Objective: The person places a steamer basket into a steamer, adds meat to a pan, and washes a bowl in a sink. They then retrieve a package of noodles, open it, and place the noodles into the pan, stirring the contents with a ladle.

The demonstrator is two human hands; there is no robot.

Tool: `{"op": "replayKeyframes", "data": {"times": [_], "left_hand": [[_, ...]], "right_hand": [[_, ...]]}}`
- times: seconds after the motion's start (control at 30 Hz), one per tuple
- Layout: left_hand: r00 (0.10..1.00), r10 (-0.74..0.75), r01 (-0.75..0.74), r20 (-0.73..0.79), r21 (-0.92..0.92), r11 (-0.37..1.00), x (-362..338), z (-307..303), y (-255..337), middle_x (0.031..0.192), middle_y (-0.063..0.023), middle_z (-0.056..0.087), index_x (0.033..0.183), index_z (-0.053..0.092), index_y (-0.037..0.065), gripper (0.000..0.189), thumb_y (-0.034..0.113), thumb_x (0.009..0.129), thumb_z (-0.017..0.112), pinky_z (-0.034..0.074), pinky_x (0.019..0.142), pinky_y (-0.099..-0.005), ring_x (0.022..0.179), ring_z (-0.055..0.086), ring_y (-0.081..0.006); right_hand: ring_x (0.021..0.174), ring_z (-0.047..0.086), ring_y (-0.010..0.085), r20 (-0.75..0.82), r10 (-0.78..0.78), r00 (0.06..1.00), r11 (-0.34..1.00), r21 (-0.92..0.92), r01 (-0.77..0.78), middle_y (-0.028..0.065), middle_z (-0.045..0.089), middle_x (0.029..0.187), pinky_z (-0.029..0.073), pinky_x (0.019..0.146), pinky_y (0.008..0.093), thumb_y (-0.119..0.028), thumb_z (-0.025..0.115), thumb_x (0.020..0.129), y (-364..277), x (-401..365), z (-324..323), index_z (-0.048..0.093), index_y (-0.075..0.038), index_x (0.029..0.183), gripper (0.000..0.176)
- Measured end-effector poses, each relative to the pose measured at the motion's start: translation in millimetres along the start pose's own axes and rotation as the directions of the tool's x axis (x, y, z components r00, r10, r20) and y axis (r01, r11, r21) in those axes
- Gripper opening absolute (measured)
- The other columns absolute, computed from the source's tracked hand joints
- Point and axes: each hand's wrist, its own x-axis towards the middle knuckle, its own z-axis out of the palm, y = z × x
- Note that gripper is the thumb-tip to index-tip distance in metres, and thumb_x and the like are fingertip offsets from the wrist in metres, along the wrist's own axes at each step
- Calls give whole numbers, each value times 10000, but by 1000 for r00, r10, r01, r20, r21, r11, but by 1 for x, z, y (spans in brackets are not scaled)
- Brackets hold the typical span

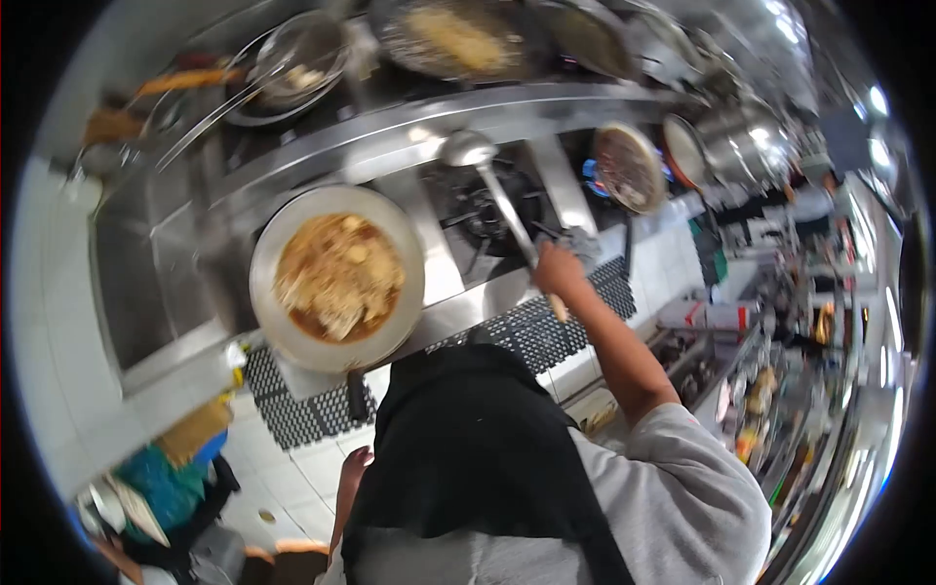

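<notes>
My right hand [561,267] is closed around the handle of a metal ladle [502,200], with a grey cloth [582,246] beside it. The ladle's bowl lies over the back of an unlit burner [487,207]. My left hand [359,460] hangs low beside the black apron, near the handle of a large wok [268,283] but apart from it; its fingers are only partly visible. Noodles in brown sauce [341,273] fill the middle of the wok.
A smaller pan [632,168] sits by a blue flame, beside metal pots [736,146]. Behind the steel ledge stand a pan of frying food [453,44] and strainers [302,58]. Black perforated mats [292,405] line the stove's front. Another person's arm [119,561] shows at lower left.
</notes>
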Motion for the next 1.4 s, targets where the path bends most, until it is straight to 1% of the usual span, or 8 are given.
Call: {"op": "replayKeyframes", "data": {"times": [0.3,0.47,0.53,0.67,0.77,1.03,1.27,1.4], "left_hand": [[998,-44,47,-50,72,996,-29,31,144,1314,-124,597,1377,521,30,492,390,1042,546,563,758,-330,1021,642,-249],[987,101,-62,122,-286,956,-27,41,148,1342,-131,586,1387,504,47,748,681,1014,371,534,885,-400,1105,631,-283],[968,206,-114,145,-478,871,-80,93,184,1395,-168,554,1437,464,30,846,733,971,401,463,1048,-462,1242,566,-336],[966,195,-23,167,-699,715,-105,133,223,1449,-192,519,1478,381,45,887,751,945,435,427,1081,-501,1316,517,-393],[991,127,-48,44,-768,639,-116,169,261,1449,-162,526,1316,489,58,748,711,952,487,443,1043,-504,1275,542,-356],[980,79,-183,-181,-676,714,-76,159,290,757,15,639,966,582,107,289,395,979,561,468,634,-328,696,599,-168],[982,80,-163,-168,-572,804,-80,121,296,783,5,611,981,567,114,289,394,937,623,464,633,-317,740,609,-169],[990,84,-130,-111,-507,852,-84,97,305,810,-8,596,1074,531,136,329,405,928,652,466,633,-321,766,609,-180]], "right_hand": [[986,649,492,-179,78,981,861,508,24,321,647,1037,516,899,531,-172,627,811,31,-45,82,531,23,1091,355],[886,643,531,-259,79,963,672,727,141,329,678,890,519,825,557,-277,630,864,9,-111,72,563,53,1040,380],[753,690,443,-294,-41,955,586,767,261,282,689,812,541,709,508,-279,659,898,8,-149,79,576,47,1064,375],[496,515,90,14,-414,910,59,998,12,20,547,673,441,419,291,-144,617,980,-6,-225,57,547,-15,1281,336],[478,488,92,11,-604,797,-7,1000,-19,-3,518,710,423,402,265,-141,598,997,-18,-257,47,487,-43,1390,420],[470,479,100,160,-690,706,180,983,-48,-5,507,721,423,398,277,-113,559,993,-57,-271,66,501,-142,1416,428],[479,456,85,133,-641,756,175,984,-25,-11,477,716,411,393,269,-119,534,1006,-70,-269,76,487,-119,1451,448],[660,680,397,-372,-495,785,606,499,619,241,682,801,559,626,502,-139,597,933,-102,-264,129,424,-66,1502,599]]}}
